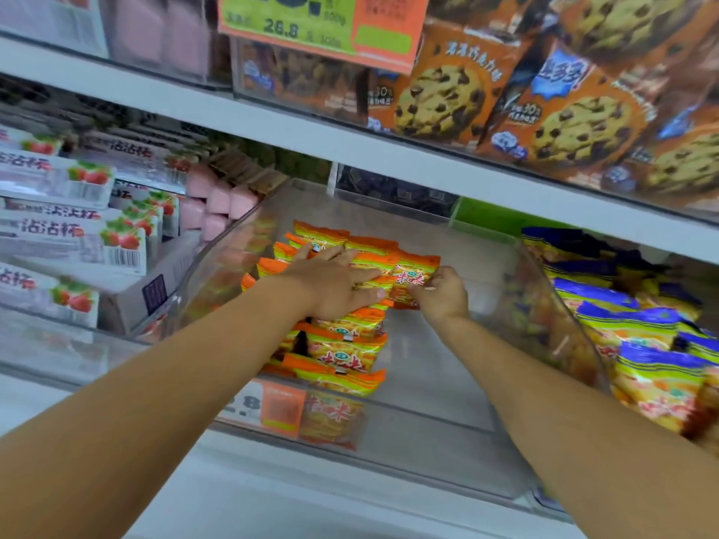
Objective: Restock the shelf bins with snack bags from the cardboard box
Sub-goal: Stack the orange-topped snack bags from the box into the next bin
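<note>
The orange snack bags (342,344) lie in an overlapping row along the left side of the clear bin (544,305), on the middle shelf. One bag (414,272) sits at the row's right edge, pinched at its lower rim by the right hand (443,293), fingers curled on it. The left hand (334,284) lies flat on the row, fingers straight, pressing the bags down. The right half of the bin floor is bare. The cardboard box is not in view.

Risks, as I judge them: the bags are slick and lean on each other, so if the left hand lifts, the row may slump toward the bare side. The pinch is only on the bag's rim, so it could slip or twist.

Counts: one bin being filled, one bag held, two hands. About ten orange bags show, but they overlap, so I cannot give an exact number. Blue-and-yellow bags (622,324) fill the next bin right, strawberry boxes (74,243) are stacked left, and cookie bags (447,99) sit above.
</note>
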`<act>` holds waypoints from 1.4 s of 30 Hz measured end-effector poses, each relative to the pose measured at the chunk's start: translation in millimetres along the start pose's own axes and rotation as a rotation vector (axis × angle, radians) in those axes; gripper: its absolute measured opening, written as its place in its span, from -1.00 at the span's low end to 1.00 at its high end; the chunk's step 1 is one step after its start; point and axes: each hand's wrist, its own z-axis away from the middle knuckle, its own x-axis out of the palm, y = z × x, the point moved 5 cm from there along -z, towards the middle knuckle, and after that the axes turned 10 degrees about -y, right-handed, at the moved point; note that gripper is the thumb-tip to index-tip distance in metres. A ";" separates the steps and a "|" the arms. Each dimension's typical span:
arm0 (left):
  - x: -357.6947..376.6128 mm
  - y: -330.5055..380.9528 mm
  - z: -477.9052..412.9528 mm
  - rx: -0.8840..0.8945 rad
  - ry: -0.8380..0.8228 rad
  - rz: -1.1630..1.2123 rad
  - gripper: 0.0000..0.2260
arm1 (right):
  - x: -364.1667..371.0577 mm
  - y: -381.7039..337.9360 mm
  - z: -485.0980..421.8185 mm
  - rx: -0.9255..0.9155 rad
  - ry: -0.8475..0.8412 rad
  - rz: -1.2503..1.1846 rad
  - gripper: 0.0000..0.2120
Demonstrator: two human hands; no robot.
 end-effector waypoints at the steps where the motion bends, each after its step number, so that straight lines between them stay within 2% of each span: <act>1: -0.1 0.0 0.5 0.001 0.001 0.011 -0.46 | 1.1 1.5 0.1 0.010 -0.008 -0.017 -0.70; 3: -1.2 0.6 2.8 0.009 0.021 0.033 -0.45 | 2.2 3.1 4.4 0.057 -0.029 -0.079 -0.61; 6: -8.4 1.0 10.6 0.012 0.083 0.054 -0.44 | -3.2 -2.5 13.5 0.135 0.002 -0.099 -0.36; 7: -10.9 -1.3 14.0 0.000 0.096 0.039 -0.42 | -6.9 -5.2 17.3 0.160 0.045 -0.083 -0.38; 9: -11.0 -8.7 22.0 -0.028 0.067 0.017 -0.34 | -10.7 -11.4 27.4 0.229 0.040 -0.103 -0.64; 10: -8.2 -13.4 26.3 -0.040 0.033 0.028 -0.28 | -6.4 -13.3 32.9 0.262 -0.057 -0.153 -0.78; 11: -3.9 -17.7 30.6 -0.049 -0.001 0.051 -0.23 | 1.7 -16.3 41.7 0.287 -0.192 -0.212 -0.84; 14: 6.8 -23.2 38.0 -0.040 -0.034 0.111 -0.21 | 29.6 -28.9 70.5 0.341 -0.537 -0.437 -0.69; 19: 9.2 -24.2 31.5 -0.024 -0.006 0.109 -0.36 | 43.1 -35.6 80.7 0.334 -0.694 -0.576 -0.63; 22: 9.6 -24.8 31.4 -0.011 -0.002 0.139 -0.37 | 35.6 -30.0 72.9 0.131 -0.632 -0.400 -0.60; 24: 8.2 -25.1 33.2 -0.013 -0.003 0.154 -0.37 | 32.7 -32.2 74.9 0.000 -0.584 -0.255 -0.30; 26: 4.4 -23.0 38.1 -0.027 -0.008 0.141 -0.37 | 32.8 -34.0 79.5 0.000 -0.610 -0.233 -0.13; 29: -4.9 -15.1 52.1 -0.058 0.061 0.188 -0.42 | 24.7 -40.5 86.7 -0.041 -0.635 -0.217 -0.11; 31: -11.2 -5.7 66.1 -0.084 0.179 0.237 -0.50 | 10.7 -52.5 102.2 -0.183 -0.594 -0.186 -0.23; 34: -20.0 26.4 99.8 -0.066 0.443 0.355 -0.82 | -29.6 -62.5 131.0 -0.373 -0.350 0.034 -0.57; 35: -20.5 42.1 112.9 -0.062 0.486 0.389 -0.89 | -44.6 -61.1 142.0 -0.404 -0.272 0.117 -0.67; 36: -20.0 58.9 124.8 -0.065 0.506 0.410 -0.86 | -58.8 -57.3 152.8 -0.428 -0.217 0.171 -0.75; 39: -3.8 113.4 148.4 -0.050 0.457 0.484 -0.88 | -99.3 -37.5 195.0 -0.515 -0.133 0.203 -0.85; 42: 33.2 161.6 163.0 -0.025 0.319 0.549 -0.89 | -129.7 -7.8 247.0 -0.633 -0.082 0.283 -0.88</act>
